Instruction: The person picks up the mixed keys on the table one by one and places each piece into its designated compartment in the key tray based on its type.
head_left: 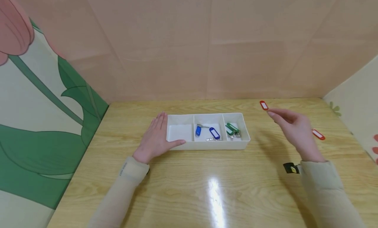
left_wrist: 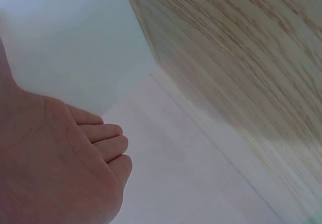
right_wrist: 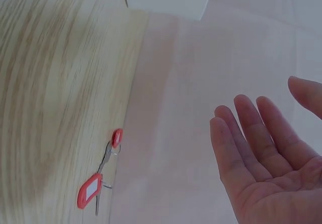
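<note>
A white three-section tray (head_left: 209,145) stands on the table. My left hand (head_left: 156,136) rests against its left end with fingers extended, the thumb reaching along the front edge. In the left wrist view, the straight fingers (left_wrist: 110,138) lie by the tray wall. My right hand (head_left: 295,131) is above the table to the right, holding nothing; the right wrist view shows its fingers extended and thumb apart. A red key tag (head_left: 263,105) appears just beyond its fingertips in the head view. Another red key tag (head_left: 318,134) lies beside the hand, partly covered; both have keys in the right wrist view.
In the tray's middle section are blue key tags (head_left: 214,133) with keys. Green key tags (head_left: 233,128) with keys lie in the right section. The left section shows its bare floor (head_left: 180,133). A pinkish wall (head_left: 177,57) rises behind the table.
</note>
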### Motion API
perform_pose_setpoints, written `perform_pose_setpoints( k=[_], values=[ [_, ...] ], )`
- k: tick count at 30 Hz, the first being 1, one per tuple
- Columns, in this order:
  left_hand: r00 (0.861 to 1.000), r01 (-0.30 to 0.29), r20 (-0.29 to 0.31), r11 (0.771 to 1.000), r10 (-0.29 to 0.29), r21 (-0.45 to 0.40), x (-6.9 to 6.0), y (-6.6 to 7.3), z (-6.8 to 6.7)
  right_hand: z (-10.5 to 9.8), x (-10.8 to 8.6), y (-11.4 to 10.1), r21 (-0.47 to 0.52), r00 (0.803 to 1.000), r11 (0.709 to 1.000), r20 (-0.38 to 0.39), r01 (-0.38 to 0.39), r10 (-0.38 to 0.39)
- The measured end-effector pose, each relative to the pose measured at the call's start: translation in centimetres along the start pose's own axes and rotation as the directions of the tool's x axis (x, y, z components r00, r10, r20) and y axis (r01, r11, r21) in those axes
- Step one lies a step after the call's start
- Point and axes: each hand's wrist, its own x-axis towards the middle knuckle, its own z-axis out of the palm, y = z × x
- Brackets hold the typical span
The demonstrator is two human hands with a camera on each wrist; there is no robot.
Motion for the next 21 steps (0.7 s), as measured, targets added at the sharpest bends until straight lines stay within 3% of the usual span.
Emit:
perform_pose_setpoints(
  k=[9, 21],
  values=[
    [1.000, 0.006, 0.006, 1.000, -0.006, 0.002, 0.0, 0.0, 0.0, -0.4, 0.1, 0.9, 0.053, 1.000, 0.999, -0.029, 0.011, -0.010],
    [1.000, 0.008, 0.007, 1.000, -0.008, 0.004, 0.1, 0.0, 0.1, -1.8, 0.1, 1.9, 0.065, 0.998, 0.997, -0.043, -0.037, 0.040]
  ],
)
